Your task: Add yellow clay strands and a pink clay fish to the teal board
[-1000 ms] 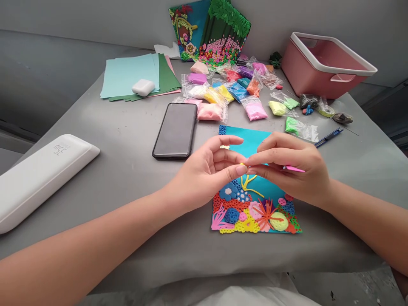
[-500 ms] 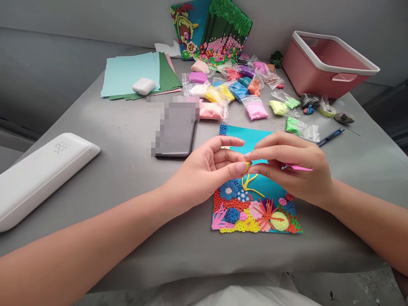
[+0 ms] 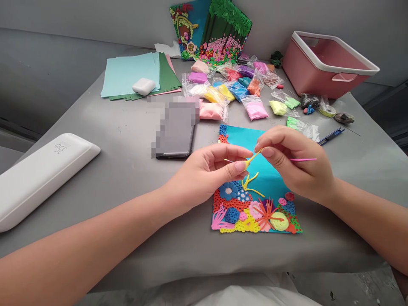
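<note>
Between my two hands stretches a piece of yellow modelling clay (image 3: 253, 159), pulled into a thin strand. My left hand (image 3: 219, 163) pinches its thicker end between thumb and fingers. The thin end is in the fingertips of my right hand (image 3: 295, 163), which also keeps a thin pink tool (image 3: 303, 160) tucked in the palm. Below both hands lies a blue board (image 3: 245, 136) decorated with clay flowers, dots and coral shapes. A branching yellow clay piece (image 3: 250, 185) sits on the board under my left fingertips. My hands cover part of the board's middle and right side.
Several bags of coloured clay (image 3: 256, 110) spread behind the board. A phone (image 3: 177, 131) lies to the left, near paper sheets (image 3: 127, 72) with a white case (image 3: 143, 86). A white power bank (image 3: 47, 174), pink basket (image 3: 325, 70), blue cutter (image 3: 331, 136) and decorated panels (image 3: 223, 34) surround these.
My right hand has drawn away up and to the right from my left, pulling the yellow clay from a small lump into a strand. The pink tool has turned slightly in my right hand.
</note>
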The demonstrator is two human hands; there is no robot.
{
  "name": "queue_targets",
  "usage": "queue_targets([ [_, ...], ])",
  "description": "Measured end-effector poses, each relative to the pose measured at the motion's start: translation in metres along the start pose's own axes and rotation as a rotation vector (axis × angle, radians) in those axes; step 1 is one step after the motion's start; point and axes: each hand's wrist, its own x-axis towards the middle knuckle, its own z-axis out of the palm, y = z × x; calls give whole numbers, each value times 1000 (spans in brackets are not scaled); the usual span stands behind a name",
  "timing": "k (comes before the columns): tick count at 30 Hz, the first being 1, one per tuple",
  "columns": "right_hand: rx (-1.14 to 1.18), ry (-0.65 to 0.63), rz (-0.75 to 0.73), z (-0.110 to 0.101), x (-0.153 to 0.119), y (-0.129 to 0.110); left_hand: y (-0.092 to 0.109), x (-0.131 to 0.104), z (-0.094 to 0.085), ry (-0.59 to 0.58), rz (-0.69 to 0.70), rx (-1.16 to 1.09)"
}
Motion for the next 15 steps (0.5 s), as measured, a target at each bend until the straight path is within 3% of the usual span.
queue_targets([
  [10, -21, -58, -20, 0, -1, 1, -3, 2, -3, -16, 5, -38],
  [15, -77, -59, -97, -1, 0, 0, -1, 1, -1, -23, -11, -34],
])
